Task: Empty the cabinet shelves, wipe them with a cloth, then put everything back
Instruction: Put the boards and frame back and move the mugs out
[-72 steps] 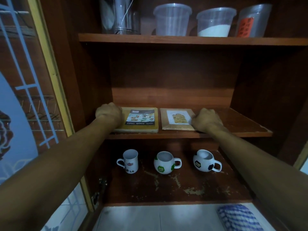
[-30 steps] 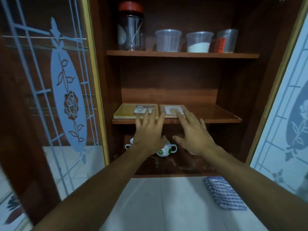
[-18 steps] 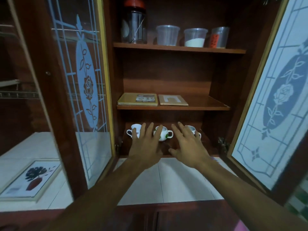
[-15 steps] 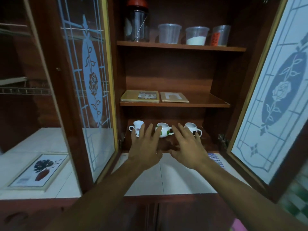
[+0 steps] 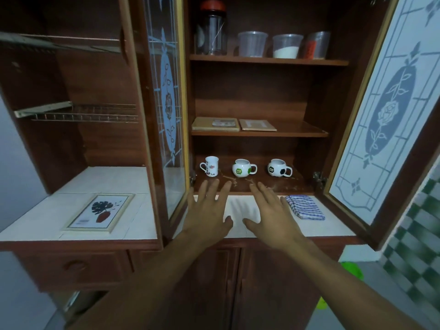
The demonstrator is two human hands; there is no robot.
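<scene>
The wooden cabinet stands open. Its bottom shelf [image 5: 300,184] carries a tall white mug [image 5: 210,166], a round green-patched mug [image 5: 242,167] and a football-patterned mug [image 5: 278,167]. Two flat boxes, a yellow one [image 5: 215,124] and a brown one [image 5: 257,125], lie on the middle shelf [image 5: 304,132]. A red-lidded jar [image 5: 211,32] and three plastic tubs [image 5: 285,45] stand on the top shelf [image 5: 269,60]. A folded blue-striped cloth [image 5: 304,207] lies on the tiled counter [image 5: 240,210]. My left hand [image 5: 206,211] and my right hand [image 5: 271,216] hover over the counter, fingers spread, holding nothing.
Both glass doors hang open, the left one [image 5: 164,110] and the right one [image 5: 385,115]. A framed leaf picture [image 5: 100,211] lies on the counter to the left. A wire rack [image 5: 78,113] hangs in the left compartment. Lower cupboard doors [image 5: 238,282] are closed.
Both hands have left the middle shelf's boxes and drawn back and down to the counter edge with fingers spread. The camera has pulled back, showing the whole cabinet.
</scene>
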